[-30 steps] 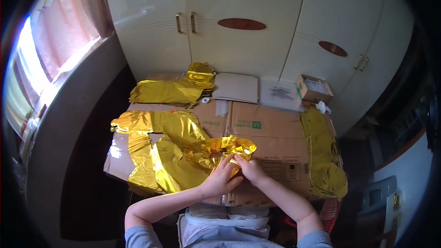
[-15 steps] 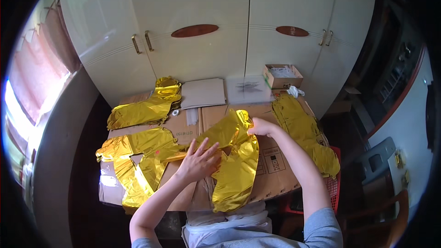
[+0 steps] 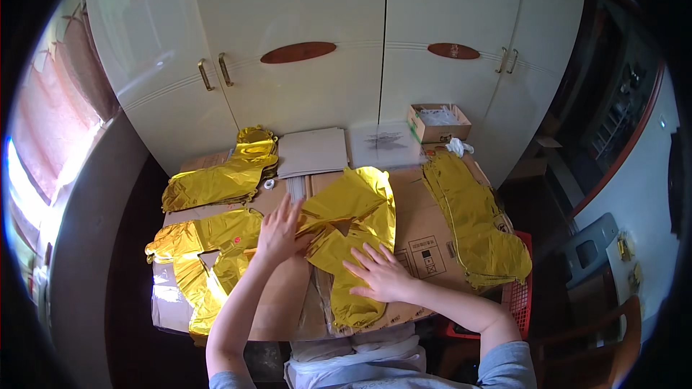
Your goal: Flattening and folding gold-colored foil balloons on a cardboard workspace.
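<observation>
Right hand (image 3: 380, 275) palm-down on gold foil (image 3: 371, 225), grip spread, left hand (image 3: 278, 233) (grip unclear) at its edge

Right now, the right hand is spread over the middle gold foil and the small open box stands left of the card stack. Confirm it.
Wrong side: the small open box stands right of the card stack, as the head view shows. The right hand is indeed spread over the middle gold foil.

The foil sheet (image 3: 367, 198) looks metallic and glossy, the cardboard (image 3: 280, 308) matt, the cabinet (image 3: 303, 3) smooth.
</observation>
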`<move>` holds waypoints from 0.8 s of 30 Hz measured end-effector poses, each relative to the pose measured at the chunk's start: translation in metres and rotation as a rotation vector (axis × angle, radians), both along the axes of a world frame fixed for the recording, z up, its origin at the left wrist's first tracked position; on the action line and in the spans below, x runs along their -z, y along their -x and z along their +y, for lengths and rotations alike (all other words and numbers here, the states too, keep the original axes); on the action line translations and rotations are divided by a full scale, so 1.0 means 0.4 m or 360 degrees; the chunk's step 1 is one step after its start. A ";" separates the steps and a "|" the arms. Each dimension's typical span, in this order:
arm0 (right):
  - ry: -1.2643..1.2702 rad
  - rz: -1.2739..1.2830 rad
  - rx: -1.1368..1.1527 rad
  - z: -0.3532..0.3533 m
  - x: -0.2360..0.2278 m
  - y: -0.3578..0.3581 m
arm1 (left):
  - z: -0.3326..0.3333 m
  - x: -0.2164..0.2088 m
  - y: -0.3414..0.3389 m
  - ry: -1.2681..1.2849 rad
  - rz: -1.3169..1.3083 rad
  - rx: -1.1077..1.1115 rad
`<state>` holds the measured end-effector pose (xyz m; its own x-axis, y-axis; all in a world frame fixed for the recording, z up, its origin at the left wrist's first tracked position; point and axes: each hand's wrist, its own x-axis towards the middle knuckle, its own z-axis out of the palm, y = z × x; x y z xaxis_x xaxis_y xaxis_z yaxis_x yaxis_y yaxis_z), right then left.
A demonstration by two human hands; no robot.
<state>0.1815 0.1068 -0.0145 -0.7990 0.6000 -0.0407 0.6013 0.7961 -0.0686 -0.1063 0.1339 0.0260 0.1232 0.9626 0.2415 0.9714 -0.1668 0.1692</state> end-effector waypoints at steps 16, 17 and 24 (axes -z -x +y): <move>0.0311 0.0479 -0.0193 0.144 -0.060 -0.296 | -0.039 -0.060 0.014 0.0610 0.0099 -0.0086; 0.0209 0.0568 -0.0131 0.151 -0.064 -0.315 | -0.065 -0.086 -0.019 0.0509 0.0241 -0.0116; 0.0122 0.0533 0.0522 0.150 -0.067 -0.561 | -0.061 0.009 -0.083 0.0371 0.0282 0.0794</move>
